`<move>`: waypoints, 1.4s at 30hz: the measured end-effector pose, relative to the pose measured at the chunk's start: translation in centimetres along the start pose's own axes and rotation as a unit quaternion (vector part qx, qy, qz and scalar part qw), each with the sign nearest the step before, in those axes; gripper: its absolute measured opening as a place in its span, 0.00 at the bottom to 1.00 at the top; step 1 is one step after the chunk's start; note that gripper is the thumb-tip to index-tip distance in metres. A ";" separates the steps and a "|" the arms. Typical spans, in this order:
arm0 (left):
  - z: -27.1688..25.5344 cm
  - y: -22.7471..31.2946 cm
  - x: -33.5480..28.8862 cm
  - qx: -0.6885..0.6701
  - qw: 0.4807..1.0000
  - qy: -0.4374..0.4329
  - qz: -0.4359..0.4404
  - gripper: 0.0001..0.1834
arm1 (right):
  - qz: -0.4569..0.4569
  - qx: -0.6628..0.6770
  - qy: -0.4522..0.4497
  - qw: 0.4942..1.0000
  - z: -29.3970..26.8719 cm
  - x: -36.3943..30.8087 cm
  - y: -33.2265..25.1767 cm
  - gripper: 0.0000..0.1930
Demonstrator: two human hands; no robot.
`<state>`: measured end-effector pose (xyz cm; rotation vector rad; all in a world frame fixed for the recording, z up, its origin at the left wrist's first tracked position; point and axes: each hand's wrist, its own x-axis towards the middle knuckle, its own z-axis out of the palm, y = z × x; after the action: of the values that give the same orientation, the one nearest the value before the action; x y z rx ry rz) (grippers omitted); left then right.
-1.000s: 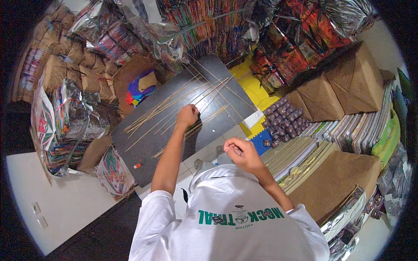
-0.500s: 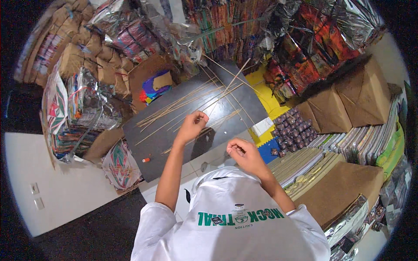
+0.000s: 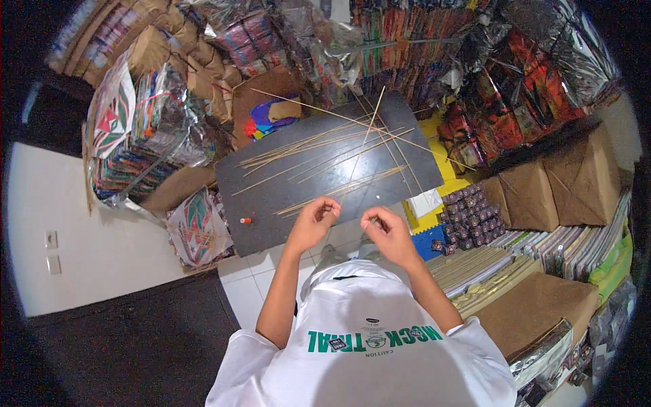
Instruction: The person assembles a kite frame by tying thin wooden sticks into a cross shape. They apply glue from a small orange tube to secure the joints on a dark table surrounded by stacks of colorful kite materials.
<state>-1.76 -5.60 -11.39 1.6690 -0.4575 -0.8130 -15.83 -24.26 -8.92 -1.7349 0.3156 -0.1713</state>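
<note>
My left hand (image 3: 316, 222) is closed in a pinch at the near edge of the dark table (image 3: 271, 237). From its fingertips a thin bamboo stick (image 3: 363, 144) slants up and away, crossed near its far part by another long bamboo stick (image 3: 305, 106). To its right my right hand (image 3: 388, 234) has its fingers pressed together, a short gap from the left. Whatever it pinches, perhaps something very fine, does not show. More bamboo sticks (image 3: 285, 154) lie loosely over the tabletop. A small orange-red thread spool (image 3: 245, 220) rests near the left edge.
Bundled, plastic-wrapped stacks (image 3: 152, 115) crowd the left and back. An open cardboard box (image 3: 247, 95) holds colourful material. On the right are small dark packs (image 3: 468, 214), brown paper parcels (image 3: 576, 183) and piled flat sheets (image 3: 488, 271). A white packet (image 3: 425, 203) lies by the table's right corner.
My left hand has drawn back toward my body and nearer my right hand, the crossed sticks moving with it. The whole view has shifted, with the table appearing further right.
</note>
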 end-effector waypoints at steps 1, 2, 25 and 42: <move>0.0 0.0 -0.7 0.002 1.000 0.007 0.001 0.05 | -0.016 0.015 0.018 1.000 0.5 0.3 0.5 0.07; 0.0 0.0 -1.3 0.004 1.000 0.015 0.002 0.05 | -0.031 0.031 0.036 0.998 1.0 0.9 0.9 0.07; -5.1 6.3 -11.3 0.072 0.922 0.339 0.175 0.11 | -0.235 0.023 0.024 0.971 9.7 4.1 -7.2 0.03; -4.2 11.4 -13.5 0.149 0.893 0.330 0.265 0.10 | -0.403 -0.176 -0.112 0.891 9.1 3.3 -10.0 0.13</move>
<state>-6.54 3.51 3.55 1.8489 -0.5298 0.2523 -8.95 -15.14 -1.04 -2.1370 -0.6027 -0.5335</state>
